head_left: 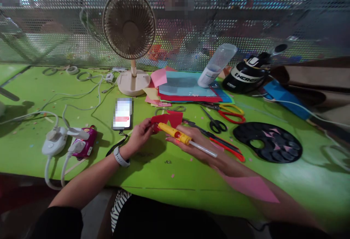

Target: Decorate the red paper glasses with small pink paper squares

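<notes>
Reaching in from the near edge of the green worktop (pixel 155 175), two bare forearms angle toward each other. The left hand (pixel 140 135), a white band (pixel 121 156) round its wrist, bends inward, its grip pinched together on the left end of a thin, bright red piece of paper (pixel 175 118). Slanting in from the right, the right hand (pixel 195 140) has its grip closed on a slim, yellow plastic glue gun (pixel 175 134); its fingers are partly hidden.

The glue gun's long axis runs diagonally, nozzle toward the far left corner and close by the red paper, clear stick trailing toward the near right corner. The paper is held above the middle of the worktop, its long axis roughly parallel to the near edge. A pink paper strip (pixel 253 188) overlaps the right forearm.

Just beyond that arm lie a red-and-black utility knife (pixel 226 146), black-handled scissors (pixel 218 126) and, further right, a rounded black palette (pixel 269 152) bearing pink scraps. Left of the hands rests a phone (pixel 122 114) with a lit screen. Along the far edge are a round beige fan (pixel 129 31), stacked coloured sheets (pixel 183 84) and a translucent plastic bottle (pixel 216 66), backed by a perforated screen (pixel 62 31).
</notes>
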`<state>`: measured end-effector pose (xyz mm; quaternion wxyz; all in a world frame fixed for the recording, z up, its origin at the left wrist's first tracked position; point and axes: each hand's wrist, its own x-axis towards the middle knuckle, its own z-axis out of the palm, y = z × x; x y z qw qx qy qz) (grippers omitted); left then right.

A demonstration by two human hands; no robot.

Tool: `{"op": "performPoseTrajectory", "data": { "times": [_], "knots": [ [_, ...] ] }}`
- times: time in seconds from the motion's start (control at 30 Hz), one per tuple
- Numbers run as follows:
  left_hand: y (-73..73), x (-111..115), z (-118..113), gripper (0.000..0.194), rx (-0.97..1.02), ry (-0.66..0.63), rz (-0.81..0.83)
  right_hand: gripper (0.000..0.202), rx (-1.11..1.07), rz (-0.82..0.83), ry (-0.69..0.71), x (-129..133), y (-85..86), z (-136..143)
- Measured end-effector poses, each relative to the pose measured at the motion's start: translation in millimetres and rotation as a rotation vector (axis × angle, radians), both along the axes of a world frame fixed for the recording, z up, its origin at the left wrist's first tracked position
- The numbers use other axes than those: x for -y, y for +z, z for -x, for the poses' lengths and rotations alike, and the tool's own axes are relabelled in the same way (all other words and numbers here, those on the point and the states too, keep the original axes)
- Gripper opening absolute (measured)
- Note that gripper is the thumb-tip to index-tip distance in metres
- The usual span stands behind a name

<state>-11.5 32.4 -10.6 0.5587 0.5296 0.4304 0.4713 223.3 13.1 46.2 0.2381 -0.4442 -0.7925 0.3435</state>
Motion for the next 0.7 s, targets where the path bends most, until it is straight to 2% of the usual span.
{"op": "performPoseTrajectory", "data": {
  "times": [0.07, 0.17, 0.3, 0.4, 0.53, 0.6, 0.7],
  "knots": [
    [5.1, -2, 1, 0.036, 0.071, -0.01, 0.042, 0.036, 0.082, -0.123, 0.043, -12, 3.0, 4],
    [12.6, -4, 1, 0.04, 0.182, 0.029, 0.133, 0.038, 0.126, -0.269, 0.022, -29, 8.4, -4],
    [17.7, -6, 1, 0.036, 0.245, 0.111, 0.167, 0.039, 0.236, -0.357, -0.115, -39, 10.3, -48],
    [19.2, -8, 2, 0.03, 0.275, 0.138, 0.169, 0.042, 0.356, -0.341, -0.308, -46, -0.7, -95],
    [20.5, -11, 3, 0.026, 0.32, 0.168, 0.17, 0.036, 0.578, -0.272, -0.676, -55, -18.4, -156],
    [21.2, -14, 4, 0.023, 0.334, 0.193, 0.159, 0.028, 0.73, -0.228, -0.768, -58, -23.3, -176],
    [21.9, -16, 5, 0.02, 0.34, 0.22, 0.142, 0.026, 0.871, -0.133, -0.834, -59, -25.2, -190]
  ]
}}
